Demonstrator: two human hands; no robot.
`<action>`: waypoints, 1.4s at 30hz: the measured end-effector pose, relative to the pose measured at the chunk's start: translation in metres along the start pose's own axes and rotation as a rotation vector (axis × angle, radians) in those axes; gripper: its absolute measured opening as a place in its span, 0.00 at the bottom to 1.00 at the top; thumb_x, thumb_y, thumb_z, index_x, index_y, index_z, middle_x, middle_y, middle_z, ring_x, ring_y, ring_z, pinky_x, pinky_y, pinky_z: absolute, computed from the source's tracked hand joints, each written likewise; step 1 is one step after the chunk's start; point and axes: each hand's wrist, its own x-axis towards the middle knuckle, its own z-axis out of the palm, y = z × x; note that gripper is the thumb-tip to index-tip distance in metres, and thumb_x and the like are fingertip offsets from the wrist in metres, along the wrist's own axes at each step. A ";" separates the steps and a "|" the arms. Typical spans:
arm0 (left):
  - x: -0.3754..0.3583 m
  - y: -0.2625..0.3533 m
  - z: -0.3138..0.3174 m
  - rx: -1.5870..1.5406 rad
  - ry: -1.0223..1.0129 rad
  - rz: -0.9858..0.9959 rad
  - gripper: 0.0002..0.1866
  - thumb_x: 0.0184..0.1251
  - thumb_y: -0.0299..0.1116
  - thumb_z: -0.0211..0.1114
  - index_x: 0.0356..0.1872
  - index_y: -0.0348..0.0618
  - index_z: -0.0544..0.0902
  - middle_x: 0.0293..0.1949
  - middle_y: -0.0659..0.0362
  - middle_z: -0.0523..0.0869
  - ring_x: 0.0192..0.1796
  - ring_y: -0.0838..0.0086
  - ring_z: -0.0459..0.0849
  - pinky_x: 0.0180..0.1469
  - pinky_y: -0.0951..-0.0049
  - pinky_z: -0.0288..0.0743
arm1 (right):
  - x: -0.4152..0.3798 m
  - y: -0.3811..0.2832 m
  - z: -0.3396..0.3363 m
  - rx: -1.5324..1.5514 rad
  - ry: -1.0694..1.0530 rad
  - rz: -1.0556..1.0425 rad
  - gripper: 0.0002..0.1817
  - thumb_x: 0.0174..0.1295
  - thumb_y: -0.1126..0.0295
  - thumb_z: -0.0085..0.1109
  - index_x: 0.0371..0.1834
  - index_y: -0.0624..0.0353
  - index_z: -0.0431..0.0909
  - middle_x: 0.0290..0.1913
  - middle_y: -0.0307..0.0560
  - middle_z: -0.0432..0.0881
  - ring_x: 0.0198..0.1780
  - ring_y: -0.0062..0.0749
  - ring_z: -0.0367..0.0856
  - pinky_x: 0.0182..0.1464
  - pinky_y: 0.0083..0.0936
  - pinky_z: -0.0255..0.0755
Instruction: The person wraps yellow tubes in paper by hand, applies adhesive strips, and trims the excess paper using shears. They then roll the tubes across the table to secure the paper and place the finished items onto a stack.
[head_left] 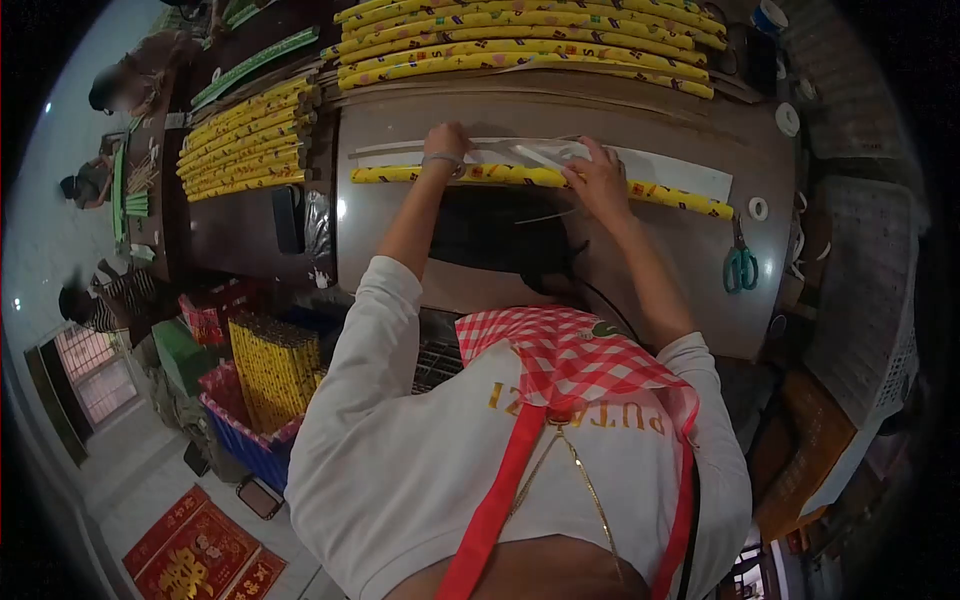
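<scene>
A long yellow patterned roll [510, 174] lies across the table, its right end tilted slightly toward me. Behind it are a flat white strip [690, 178] and thin grey-brown strips [390, 151]. My left hand [446, 142] is closed at the far side of the roll, its wrist above it; what the fingers hold is hidden. My right hand [600, 178] reaches over the roll with bent fingers, thumb near its surface. A narrow white band [537, 156] runs up to these fingers, which appear to pinch it.
Teal-handled scissors [740, 268] and a white tape roll [758, 209] lie right. More yellow rolls [530, 55] are stacked behind, others [245, 140] left. A black item [490, 235] lies before me, a phone [288, 220] left. Other people [120, 90] sit far left.
</scene>
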 end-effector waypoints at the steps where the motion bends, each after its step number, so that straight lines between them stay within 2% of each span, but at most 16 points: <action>1: -0.002 -0.001 0.000 0.002 -0.012 -0.017 0.12 0.44 0.40 0.69 0.24 0.43 0.81 0.25 0.52 0.82 0.32 0.57 0.81 0.37 0.63 0.74 | 0.002 0.009 -0.006 0.048 -0.016 0.069 0.08 0.49 0.63 0.59 0.29 0.53 0.79 0.54 0.43 0.70 0.52 0.45 0.67 0.53 0.41 0.62; 7: -0.004 -0.006 0.003 -0.080 -0.010 0.047 0.11 0.47 0.39 0.68 0.26 0.43 0.80 0.24 0.54 0.82 0.31 0.59 0.81 0.35 0.64 0.74 | -0.027 0.096 -0.084 -0.017 0.004 0.184 0.10 0.51 0.66 0.57 0.32 0.60 0.78 0.38 0.47 0.78 0.39 0.42 0.77 0.44 0.32 0.70; 9: -0.006 -0.006 0.002 -0.088 -0.008 0.053 0.11 0.47 0.40 0.68 0.26 0.43 0.80 0.25 0.54 0.83 0.31 0.60 0.82 0.35 0.64 0.74 | -0.049 0.128 -0.121 0.043 -0.058 0.380 0.11 0.53 0.65 0.55 0.34 0.61 0.76 0.38 0.47 0.77 0.41 0.38 0.76 0.45 0.29 0.68; 13: -0.012 -0.003 -0.002 -0.195 0.018 0.052 0.09 0.45 0.37 0.67 0.25 0.45 0.81 0.28 0.50 0.82 0.33 0.54 0.80 0.38 0.60 0.74 | -0.107 0.218 -0.202 -0.274 -0.260 0.728 0.16 0.56 0.58 0.49 0.38 0.58 0.78 0.39 0.49 0.76 0.43 0.40 0.75 0.45 0.30 0.67; 15: -0.012 -0.002 -0.001 -0.202 0.027 0.031 0.09 0.46 0.37 0.67 0.25 0.45 0.81 0.28 0.50 0.82 0.34 0.54 0.80 0.38 0.60 0.74 | -0.132 0.233 -0.236 -0.496 -0.125 0.837 0.19 0.57 0.54 0.46 0.38 0.58 0.77 0.37 0.49 0.76 0.41 0.43 0.75 0.45 0.37 0.65; 17: -0.013 -0.001 0.000 -0.207 0.033 0.013 0.08 0.46 0.37 0.67 0.25 0.45 0.81 0.28 0.50 0.82 0.34 0.54 0.80 0.38 0.60 0.74 | -0.137 0.238 -0.269 -0.425 -0.172 1.274 0.20 0.57 0.52 0.45 0.39 0.57 0.78 0.41 0.48 0.76 0.44 0.44 0.74 0.46 0.42 0.63; 18: -0.013 0.000 -0.002 -0.217 0.034 0.021 0.08 0.46 0.37 0.66 0.25 0.45 0.81 0.28 0.51 0.82 0.34 0.54 0.80 0.37 0.60 0.74 | -0.148 0.262 -0.275 -0.435 -0.167 1.273 0.20 0.57 0.52 0.45 0.39 0.57 0.78 0.41 0.48 0.76 0.44 0.44 0.74 0.46 0.42 0.63; 19: -0.014 -0.001 -0.002 -0.227 0.035 0.029 0.08 0.47 0.37 0.66 0.24 0.45 0.81 0.28 0.51 0.82 0.35 0.54 0.80 0.37 0.60 0.74 | -0.166 0.300 -0.278 -0.534 -0.369 1.265 0.21 0.57 0.52 0.46 0.39 0.57 0.78 0.42 0.49 0.76 0.45 0.44 0.73 0.47 0.42 0.63; 20: -0.013 -0.003 0.001 -0.239 0.036 0.029 0.08 0.47 0.37 0.66 0.24 0.45 0.81 0.28 0.51 0.82 0.35 0.54 0.80 0.37 0.60 0.74 | -0.153 0.279 -0.281 -0.631 -0.572 1.248 0.21 0.58 0.53 0.46 0.40 0.57 0.78 0.44 0.49 0.75 0.46 0.44 0.73 0.48 0.41 0.63; 21: -0.011 -0.006 0.003 -0.230 0.033 0.045 0.08 0.47 0.37 0.66 0.25 0.45 0.81 0.28 0.51 0.82 0.35 0.55 0.80 0.37 0.59 0.74 | -0.163 0.246 -0.262 -0.645 -0.566 1.246 0.21 0.58 0.53 0.46 0.40 0.57 0.78 0.44 0.49 0.75 0.46 0.44 0.73 0.48 0.41 0.63; 23: -0.012 -0.005 0.005 -0.237 0.032 0.054 0.08 0.47 0.37 0.66 0.25 0.45 0.81 0.28 0.51 0.82 0.35 0.55 0.80 0.37 0.59 0.74 | -0.107 0.177 -0.237 -1.158 0.266 0.902 0.16 0.58 0.60 0.47 0.42 0.57 0.77 0.45 0.51 0.74 0.47 0.44 0.73 0.48 0.38 0.65; 25: -0.015 0.000 -0.002 -0.202 0.010 0.024 0.07 0.48 0.37 0.65 0.25 0.46 0.81 0.29 0.51 0.82 0.34 0.55 0.80 0.37 0.60 0.73 | -0.072 0.158 -0.215 -0.816 0.344 0.413 0.12 0.56 0.68 0.50 0.43 0.57 0.76 0.45 0.52 0.74 0.47 0.43 0.73 0.48 0.35 0.66; 29: -0.015 -0.001 0.000 -0.231 -0.008 -0.009 0.07 0.48 0.36 0.65 0.25 0.47 0.81 0.29 0.51 0.81 0.34 0.55 0.80 0.37 0.60 0.73 | 0.001 0.043 -0.116 -0.454 0.100 0.150 0.09 0.55 0.63 0.55 0.37 0.49 0.77 0.42 0.40 0.74 0.47 0.35 0.72 0.51 0.36 0.57; 31: -0.015 -0.001 0.000 -0.217 0.027 0.044 0.06 0.48 0.36 0.65 0.26 0.47 0.81 0.29 0.50 0.81 0.35 0.55 0.80 0.37 0.59 0.73 | 0.021 0.029 -0.076 -0.199 -0.072 0.004 0.12 0.54 0.56 0.56 0.38 0.46 0.78 0.40 0.39 0.72 0.46 0.35 0.71 0.51 0.36 0.57; 36: -0.017 -0.001 0.001 -0.219 0.083 0.063 0.05 0.49 0.34 0.63 0.25 0.45 0.80 0.28 0.50 0.81 0.34 0.55 0.80 0.37 0.59 0.73 | 0.053 0.010 -0.029 -0.199 -0.272 -0.104 0.13 0.46 0.60 0.63 0.36 0.48 0.77 0.40 0.39 0.71 0.48 0.33 0.68 0.50 0.35 0.56; 42: -0.018 0.002 0.004 -0.241 0.127 0.026 0.08 0.46 0.35 0.67 0.24 0.43 0.81 0.26 0.50 0.81 0.33 0.55 0.79 0.35 0.58 0.73 | 0.063 0.008 -0.008 -0.301 -0.345 -0.178 0.10 0.46 0.66 0.62 0.32 0.50 0.75 0.38 0.41 0.70 0.45 0.35 0.68 0.47 0.32 0.58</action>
